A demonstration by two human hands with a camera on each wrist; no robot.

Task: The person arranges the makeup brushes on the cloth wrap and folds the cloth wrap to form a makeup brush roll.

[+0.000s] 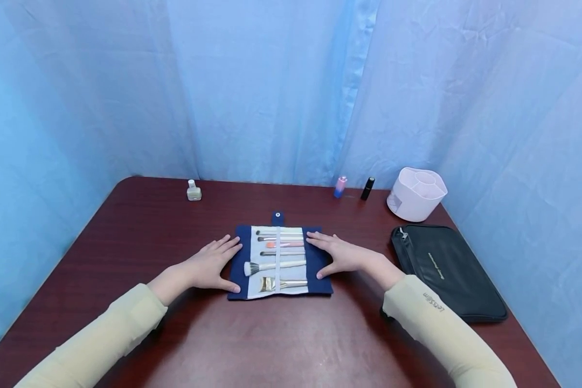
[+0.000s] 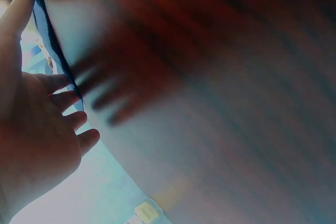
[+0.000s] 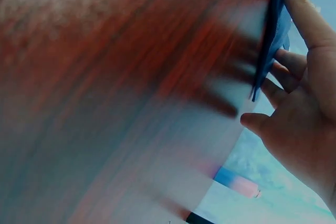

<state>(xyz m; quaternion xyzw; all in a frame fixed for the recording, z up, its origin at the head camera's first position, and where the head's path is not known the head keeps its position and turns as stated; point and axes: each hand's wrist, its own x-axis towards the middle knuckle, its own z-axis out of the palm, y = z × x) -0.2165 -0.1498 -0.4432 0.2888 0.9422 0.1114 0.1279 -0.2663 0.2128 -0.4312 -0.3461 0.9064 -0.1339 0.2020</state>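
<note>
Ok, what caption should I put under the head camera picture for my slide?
Left hand and right hand rest flat on the edges of an open blue brush roll on a dark wooden table.

Table (image 1: 281, 345) surface open in front of the brush roll (image 1: 279, 262) and along the whole left side, save a small bottle (image 1: 194, 191) at the far left edge. Right side obstructed: black pouch (image 1: 448, 272) just beside the right forearm, white organizer (image 1: 416, 193) behind it. Pink tube (image 1: 340, 186) and black tube (image 1: 367, 188) stand upright at the far edge, with a curtain (image 1: 281, 86) closing off three sides.
</note>
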